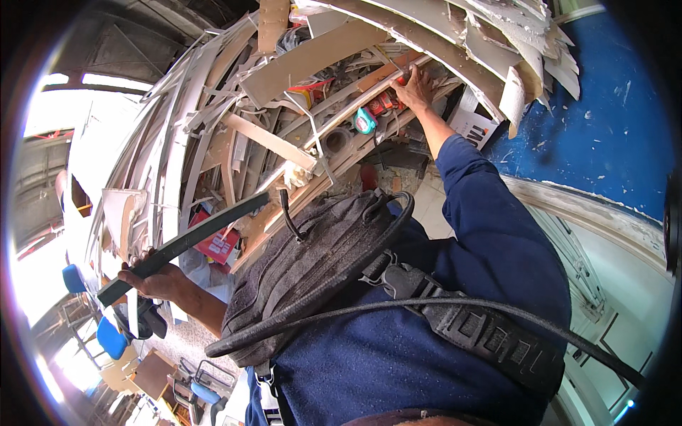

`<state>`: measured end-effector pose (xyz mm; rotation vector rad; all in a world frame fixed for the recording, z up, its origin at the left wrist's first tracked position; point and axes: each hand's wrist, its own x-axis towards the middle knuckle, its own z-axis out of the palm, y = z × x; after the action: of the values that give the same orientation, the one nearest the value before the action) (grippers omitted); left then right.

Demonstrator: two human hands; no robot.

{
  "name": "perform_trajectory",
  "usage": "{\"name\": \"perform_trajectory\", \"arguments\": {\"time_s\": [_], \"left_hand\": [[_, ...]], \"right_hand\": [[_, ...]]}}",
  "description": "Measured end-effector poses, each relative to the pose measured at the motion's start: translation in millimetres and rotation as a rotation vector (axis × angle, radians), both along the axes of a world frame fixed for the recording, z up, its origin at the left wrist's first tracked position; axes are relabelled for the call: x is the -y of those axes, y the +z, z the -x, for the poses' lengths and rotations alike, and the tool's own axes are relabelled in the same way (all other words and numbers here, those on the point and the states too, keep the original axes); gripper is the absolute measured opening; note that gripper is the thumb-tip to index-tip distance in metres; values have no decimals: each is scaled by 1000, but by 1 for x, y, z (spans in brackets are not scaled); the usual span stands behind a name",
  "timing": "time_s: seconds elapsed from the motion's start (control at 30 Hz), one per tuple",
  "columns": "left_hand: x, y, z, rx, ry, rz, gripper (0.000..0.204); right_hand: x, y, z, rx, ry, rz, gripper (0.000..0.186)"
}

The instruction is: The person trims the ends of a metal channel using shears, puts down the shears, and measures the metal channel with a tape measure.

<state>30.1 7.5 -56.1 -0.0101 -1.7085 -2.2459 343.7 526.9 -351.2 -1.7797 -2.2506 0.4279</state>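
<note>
My left hand is closed round a long, straight dark grey-green bar, which slants up to the right over the pile's near side. At the far right of the pile, my right hand reaches out with its fingers closed on a slim red-and-black handled tool; its exact kind is hard to make out. Just below those fingers lies a red-and-black tool, partly hidden, and beside it a teal tape measure. Both rest by a long wooden board.
Wood and panel offcuts are heaped ahead, with long pale strips leaning at left. A black bag with a thick cable hangs on my chest. A scuffed blue panel stands right. Blue chairs are lower left.
</note>
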Motion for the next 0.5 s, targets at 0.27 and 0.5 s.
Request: {"name": "perform_trajectory", "arguments": {"time_s": [0.27, 0.5], "left_hand": [[37, -22, 2, 12, -48, -210, 33], [50, -48, 15, 69, -127, -386, 34]], "right_hand": [[3, -17, -14, -263, 103, -108, 86], [41, -8, -29, -452, 81, -278, 52]]}}
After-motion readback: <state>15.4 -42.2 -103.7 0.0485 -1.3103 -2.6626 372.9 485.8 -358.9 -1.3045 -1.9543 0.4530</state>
